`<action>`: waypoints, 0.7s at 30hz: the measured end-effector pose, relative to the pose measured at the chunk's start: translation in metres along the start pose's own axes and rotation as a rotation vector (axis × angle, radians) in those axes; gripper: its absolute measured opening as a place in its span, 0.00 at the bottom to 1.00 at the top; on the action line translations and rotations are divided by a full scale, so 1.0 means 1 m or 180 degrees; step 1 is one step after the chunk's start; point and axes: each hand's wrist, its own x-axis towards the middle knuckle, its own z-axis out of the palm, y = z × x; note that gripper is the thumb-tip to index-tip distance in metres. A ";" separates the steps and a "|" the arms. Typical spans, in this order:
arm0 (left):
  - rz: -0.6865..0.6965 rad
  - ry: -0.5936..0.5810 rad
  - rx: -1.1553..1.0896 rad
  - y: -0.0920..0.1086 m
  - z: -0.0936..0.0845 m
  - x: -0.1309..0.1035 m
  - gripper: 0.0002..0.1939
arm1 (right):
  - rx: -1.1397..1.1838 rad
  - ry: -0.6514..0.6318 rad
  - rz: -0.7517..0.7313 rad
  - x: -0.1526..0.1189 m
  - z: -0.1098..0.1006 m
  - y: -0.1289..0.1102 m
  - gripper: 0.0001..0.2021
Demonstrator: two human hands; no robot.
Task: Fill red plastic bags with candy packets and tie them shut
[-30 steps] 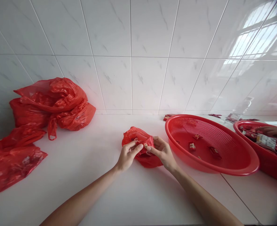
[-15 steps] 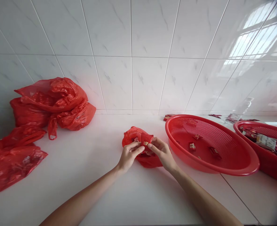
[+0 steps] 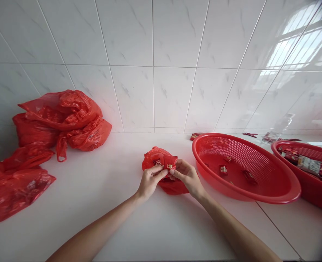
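We have one red packet (image 3: 170, 162) held between both hands, right over the mouth of the small bag (image 3: 174, 188), mid-bench (image 3: 117, 225). Left hand (image 3: 148, 182): fingers pinched on the packet's left side, thumb on the near face, no gap beyond packet thickness. Right hand (image 3: 190, 181): same pinch on the right side. Gold print on the packet faces us.

We see other packets in the small bag, partly hidden behind the hands. Basket (image 3: 273, 183) sits just right of our right hand, with a few packets spread on its floor. Second basket (image 3: 314, 193), at the right edge, holds a pile of wrapped items; we can't tell if the rims touch.

Behind the baskets, near the wall (image 3: 174, 98): a loose packet (image 3: 195, 136) and a clear bottle (image 3: 278, 130). Well left of us: a big bag (image 3: 76, 120) by the wall, another bag (image 3: 16, 193) nearer us.
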 end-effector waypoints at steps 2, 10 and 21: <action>-0.0029 -0.0001 -0.0056 -0.001 0.000 0.000 0.11 | 0.0092 0.0053 0.0027 0.001 0.001 0.001 0.15; -0.0128 -0.0096 -0.0189 -0.001 0.003 -0.002 0.16 | 0.0019 0.0103 0.0023 -0.001 0.002 0.000 0.16; -0.0205 0.0035 0.0195 0.008 -0.017 0.009 0.15 | -0.1926 -0.0117 -0.0406 -0.006 -0.005 -0.004 0.13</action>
